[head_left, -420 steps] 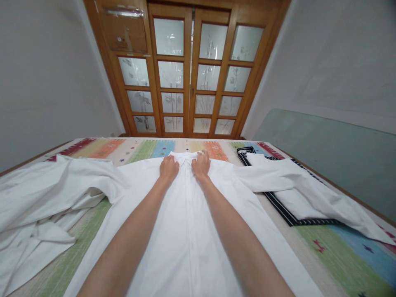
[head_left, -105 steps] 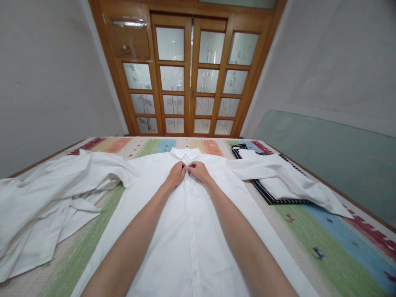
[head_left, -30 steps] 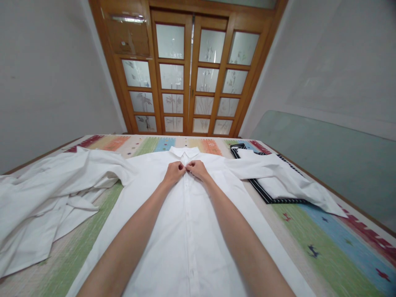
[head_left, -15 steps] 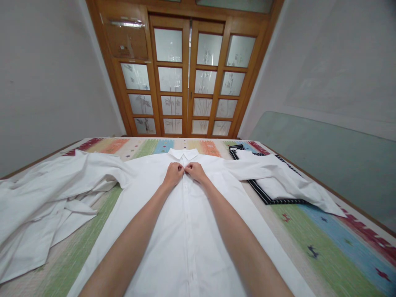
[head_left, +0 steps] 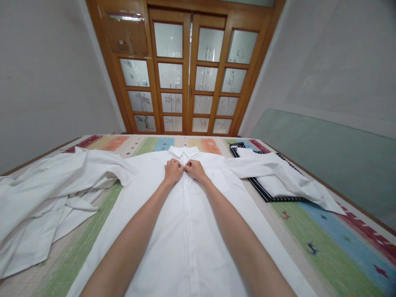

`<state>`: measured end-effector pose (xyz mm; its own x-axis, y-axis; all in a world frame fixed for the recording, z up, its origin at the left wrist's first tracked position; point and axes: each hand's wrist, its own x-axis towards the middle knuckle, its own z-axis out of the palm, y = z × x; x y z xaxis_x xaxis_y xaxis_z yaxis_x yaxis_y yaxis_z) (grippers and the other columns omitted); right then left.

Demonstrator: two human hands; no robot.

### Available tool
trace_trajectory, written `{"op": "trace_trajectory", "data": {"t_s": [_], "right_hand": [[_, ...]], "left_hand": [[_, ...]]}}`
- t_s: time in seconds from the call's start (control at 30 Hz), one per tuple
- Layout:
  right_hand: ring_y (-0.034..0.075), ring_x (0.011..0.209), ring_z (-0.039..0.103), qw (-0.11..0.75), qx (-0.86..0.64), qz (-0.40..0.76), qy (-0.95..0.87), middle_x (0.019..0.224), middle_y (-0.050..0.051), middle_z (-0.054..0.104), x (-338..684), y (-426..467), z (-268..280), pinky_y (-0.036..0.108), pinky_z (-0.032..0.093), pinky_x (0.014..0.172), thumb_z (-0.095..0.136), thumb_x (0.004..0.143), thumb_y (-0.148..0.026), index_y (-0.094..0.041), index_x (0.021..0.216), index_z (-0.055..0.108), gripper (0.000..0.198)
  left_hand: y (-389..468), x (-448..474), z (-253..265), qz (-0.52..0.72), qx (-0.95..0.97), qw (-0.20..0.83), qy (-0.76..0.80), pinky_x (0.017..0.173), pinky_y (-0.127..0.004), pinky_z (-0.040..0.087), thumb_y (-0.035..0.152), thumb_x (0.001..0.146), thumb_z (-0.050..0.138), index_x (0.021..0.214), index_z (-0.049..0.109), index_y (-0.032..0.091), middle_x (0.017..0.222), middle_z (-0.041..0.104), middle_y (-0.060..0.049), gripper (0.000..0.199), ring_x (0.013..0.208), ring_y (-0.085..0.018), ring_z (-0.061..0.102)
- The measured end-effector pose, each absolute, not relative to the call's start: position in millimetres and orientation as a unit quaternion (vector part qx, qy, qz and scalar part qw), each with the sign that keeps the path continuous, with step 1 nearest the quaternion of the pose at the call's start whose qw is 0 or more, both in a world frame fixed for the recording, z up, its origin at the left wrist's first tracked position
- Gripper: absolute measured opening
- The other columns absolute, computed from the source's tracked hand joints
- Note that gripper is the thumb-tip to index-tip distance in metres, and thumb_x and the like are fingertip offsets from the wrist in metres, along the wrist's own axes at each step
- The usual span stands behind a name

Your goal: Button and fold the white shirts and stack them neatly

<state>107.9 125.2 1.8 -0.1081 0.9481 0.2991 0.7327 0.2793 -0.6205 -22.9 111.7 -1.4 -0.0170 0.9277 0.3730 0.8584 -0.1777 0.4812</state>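
Observation:
A white collared shirt (head_left: 167,231) lies face up, its collar (head_left: 184,152) pointing away from me and its sleeves spread to both sides. My left hand (head_left: 173,170) pinches the front edge just below the collar. Close beside it, nearly touching, my right hand (head_left: 194,170) has its thumb and fingertips pressed together on the same strip of cloth. Whatever small part sits between the fingertips, perhaps a button, is too small to make out. Down the middle runs the front placket (head_left: 187,222), lying together between my forearms.
On the left lies a crumpled white garment (head_left: 34,206). A folded black-and-white striped item (head_left: 260,192) lies partly under the right sleeve. Beneath everything is a colourful striped cover (head_left: 312,251). A pale green board (head_left: 309,136) stands along the right; wooden glass-paned doors (head_left: 188,82) stand beyond.
The fingers of my left hand have shifted slightly and turned over the placket. My right hand stays almost in place. The view has tilted very slightly.

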Motion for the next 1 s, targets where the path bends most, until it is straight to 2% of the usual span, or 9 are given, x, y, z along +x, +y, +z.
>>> {"op": "trace_trajectory", "data": {"t_s": [0.37, 0.57, 1.0], "right_hand": [[0.016, 0.071, 0.064, 0.334, -0.557, 0.13, -0.749, 0.075, 0.005, 0.073, 109, 121, 1, 0.023, 0.042, 0.066, 0.062, 0.078, -0.022, -0.017, 0.076, 0.072, 0.011], [0.016, 0.072, 0.064, 0.333, -0.543, 0.119, -0.762, 0.074, 0.004, 0.073, 109, 120, 1, 0.023, 0.043, 0.067, 0.062, 0.076, -0.019, -0.017, 0.077, 0.073, 0.011], [0.016, 0.071, 0.064, 0.34, -0.542, 0.123, -0.759, 0.073, 0.004, 0.072, 109, 118, 1, 0.023, 0.043, 0.066, 0.062, 0.074, -0.018, -0.017, 0.076, 0.072, 0.01]], "left_hand": [[114, -27, 5, 0.321, 0.676, 0.106, 0.655, 0.091, -0.031, 0.04, 0.033, 0.083, 0.06, 0.078, 0.07, 0.017, 0.1, 0.069, -0.006, 0.019, 0.102, -0.021, 0.057], [114, -26, 7, 0.306, 0.675, 0.111, 0.662, 0.091, -0.031, 0.04, 0.027, 0.083, 0.057, 0.079, 0.071, 0.018, 0.101, 0.07, -0.006, 0.017, 0.103, -0.021, 0.058], [111, -22, 11, 0.259, 0.684, 0.103, 0.674, 0.095, -0.039, 0.038, 0.026, 0.086, 0.05, 0.084, 0.07, 0.02, 0.115, 0.065, -0.007, 0.021, 0.113, -0.026, 0.053]]}}
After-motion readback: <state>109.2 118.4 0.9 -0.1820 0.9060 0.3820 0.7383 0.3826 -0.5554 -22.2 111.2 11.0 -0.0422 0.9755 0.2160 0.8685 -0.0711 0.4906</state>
